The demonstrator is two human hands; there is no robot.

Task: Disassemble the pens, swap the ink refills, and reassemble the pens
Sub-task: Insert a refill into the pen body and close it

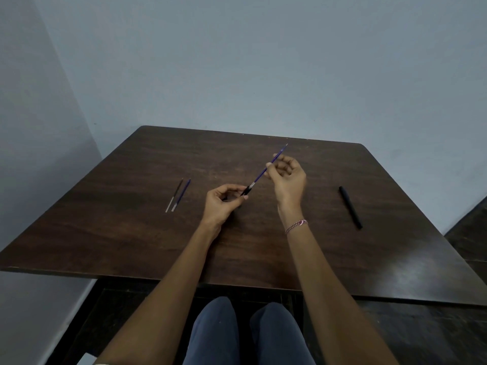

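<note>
My left hand (222,204) grips a black pen barrel (246,191) above the middle of the dark wooden table (131,233). A thin blue ink refill (261,175) sticks out of the barrel's end and slants up to the right. My right hand (286,177) pinches that refill near its upper half, and its tip shows beyond my fingers. Two loose refills lie side by side on the left of the table: a dark one (174,195) and a blue one (181,195). A whole black pen (350,207) lies on the right.
The table stands against a pale blue wall, with its front edge close to my knees in blue trousers (237,335). A pink bracelet (296,225) is on my right wrist. A second dark surface shows at the far right edge.
</note>
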